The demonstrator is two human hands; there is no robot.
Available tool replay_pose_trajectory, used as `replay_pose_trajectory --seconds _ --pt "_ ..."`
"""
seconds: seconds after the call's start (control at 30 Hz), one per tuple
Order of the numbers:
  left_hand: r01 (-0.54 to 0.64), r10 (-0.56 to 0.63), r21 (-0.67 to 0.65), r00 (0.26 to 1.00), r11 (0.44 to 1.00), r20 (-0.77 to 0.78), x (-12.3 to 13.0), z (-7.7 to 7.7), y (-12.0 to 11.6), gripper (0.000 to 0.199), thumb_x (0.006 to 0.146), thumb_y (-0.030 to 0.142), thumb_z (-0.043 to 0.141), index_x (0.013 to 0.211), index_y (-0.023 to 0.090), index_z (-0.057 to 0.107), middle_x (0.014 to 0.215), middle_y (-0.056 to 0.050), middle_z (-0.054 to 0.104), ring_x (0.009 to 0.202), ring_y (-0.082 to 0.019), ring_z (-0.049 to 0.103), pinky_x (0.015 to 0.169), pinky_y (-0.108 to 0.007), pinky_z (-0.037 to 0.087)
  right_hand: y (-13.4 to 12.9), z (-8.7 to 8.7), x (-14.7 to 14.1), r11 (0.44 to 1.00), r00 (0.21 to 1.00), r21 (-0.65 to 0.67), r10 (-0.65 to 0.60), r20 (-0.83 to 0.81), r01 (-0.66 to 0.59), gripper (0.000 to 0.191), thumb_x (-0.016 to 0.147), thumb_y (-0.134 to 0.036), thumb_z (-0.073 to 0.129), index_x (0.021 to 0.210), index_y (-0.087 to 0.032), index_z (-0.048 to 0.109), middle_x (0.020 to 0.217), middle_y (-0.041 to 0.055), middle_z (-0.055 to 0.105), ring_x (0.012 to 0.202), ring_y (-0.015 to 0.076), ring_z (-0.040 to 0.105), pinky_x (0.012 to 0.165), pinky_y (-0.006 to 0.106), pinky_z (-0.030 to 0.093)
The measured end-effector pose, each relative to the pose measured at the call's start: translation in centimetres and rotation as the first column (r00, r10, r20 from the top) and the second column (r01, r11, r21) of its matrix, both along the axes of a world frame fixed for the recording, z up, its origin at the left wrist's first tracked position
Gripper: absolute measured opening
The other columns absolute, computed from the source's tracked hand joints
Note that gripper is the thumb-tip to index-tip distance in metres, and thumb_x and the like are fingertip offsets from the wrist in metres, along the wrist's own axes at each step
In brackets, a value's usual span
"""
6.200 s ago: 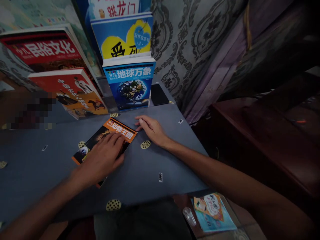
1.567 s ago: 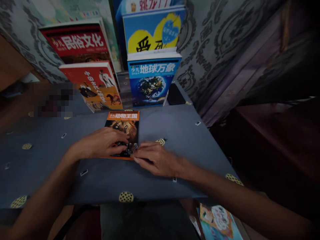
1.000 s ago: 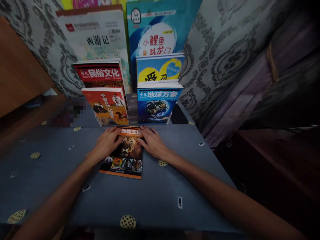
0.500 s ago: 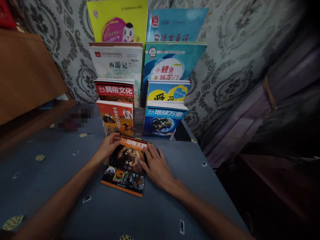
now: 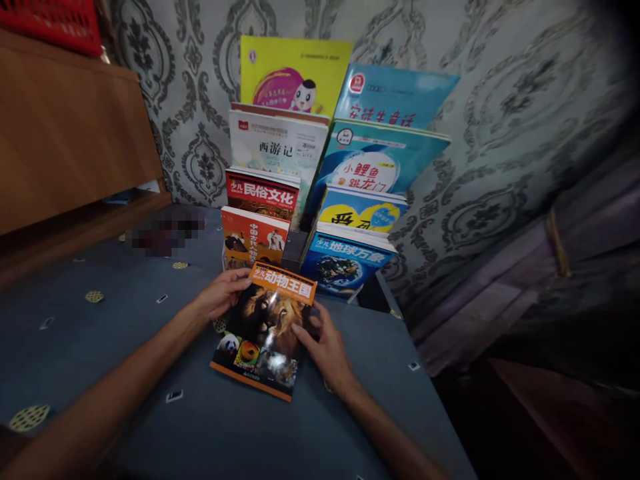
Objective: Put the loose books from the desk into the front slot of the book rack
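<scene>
A book with a lion on its cover is tilted up off the blue-grey cloth, its top edge raised and its lower edge near the surface. My left hand grips its upper left edge, thumb on the front. At the right edge, my right hand holds it with the thumb on the cover and the fingers partly hidden behind. Just beyond stand an orange book and a blue book with a globe, both upright in stacked rows.
Behind are a red book, a white book, a yellow-green book and several blue ones, against patterned wallpaper. A wooden cabinet with a red basket stands left. A curtain hangs right.
The lion book lay flat on the cloth and now has its top raised. My right hand has gone from resting flat on it to gripping its edge. The view has shifted left.
</scene>
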State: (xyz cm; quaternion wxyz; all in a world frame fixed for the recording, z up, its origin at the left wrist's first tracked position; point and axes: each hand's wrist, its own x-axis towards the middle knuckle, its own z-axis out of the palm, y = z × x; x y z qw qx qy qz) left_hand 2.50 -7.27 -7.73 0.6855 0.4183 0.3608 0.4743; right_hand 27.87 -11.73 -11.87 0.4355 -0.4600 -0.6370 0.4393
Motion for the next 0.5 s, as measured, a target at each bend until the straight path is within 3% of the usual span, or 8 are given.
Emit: replay_pose_trajectory --seconds 0.1,0.17,0.27,0.37,0.5 --pt "0.020 -0.022 0.026 0.998 0.999 0.055 0.0 0.5 -0.3 0.039 0.069 0.029 0.088 0.102 0.014 0.072 0.095 -0.009 0.077 0.078 -0.016 0.072 0.074 -0.023 0.057 0.2 0.6 -0.3 0.977 0.975 -0.170 0.096 -0.201 -0.131 0.047 0.078 -0.057 0.073 0.108 -0.021 0.067 0.069 -0.0021 0.064 0.049 0.0116 0.056 0.040 0.021 0.048" --pt "0.036 -0.038 0.057 0.998 0.998 0.039 -0.2 1.0 -0.5 0.039 0.071 0.032 0.087 0.103 0.015 0.072 0.095 -0.007 0.077 0.076 -0.015 0.072 0.071 -0.023 0.057 0.3 1.7 -0.4 0.957 0.953 -0.221 0.121 -0.278 -0.186 0.047 0.075 -0.056 0.077 0.103 -0.020 0.069 0.070 -0.0026 0.062 0.045 0.0081 0.047 0.032 0.017 0.040" --pt "0.017 -0.023 0.154 0.999 0.988 0.038 -0.9 1.9 -0.8 0.043 0.070 0.038 0.087 0.104 0.017 0.072 0.099 -0.007 0.077 0.081 -0.017 0.073 0.073 -0.024 0.056 0.3 4.2 -0.3 0.949 0.923 -0.162 0.207 -0.324 -0.270 0.045 0.076 -0.054 0.078 0.106 -0.022 0.070 0.085 0.0016 0.068 0.059 0.0124 0.059 0.038 0.021 0.051" --pt "-0.012 -0.003 0.247 0.998 0.969 0.058 -2.1 2.5 -1.1 0.047 0.062 0.045 0.090 0.098 0.019 0.074 0.097 -0.007 0.078 0.088 -0.022 0.074 0.079 -0.028 0.057 -0.1 6.2 -0.6 0.957 0.937 0.028 0.290 -0.195 -0.290 0.035 0.086 -0.049 0.070 0.107 -0.022 0.071 0.094 0.0035 0.072 0.074 0.0167 0.067 0.058 0.030 0.063" --pt "0.038 -0.025 0.265 0.998 0.963 -0.050 -4.2 2.6 -1.0 0.046 0.052 0.051 0.093 0.082 0.021 0.077 0.079 -0.004 0.078 0.072 -0.022 0.074 0.073 -0.032 0.058 -1.1 6.0 -1.6 0.928 0.963 0.268 0.269 -0.004 -0.258 0.028 0.097 -0.042 0.056 0.113 -0.022 0.068 0.098 0.0052 0.075 0.080 0.0188 0.070 0.073 0.034 0.062"
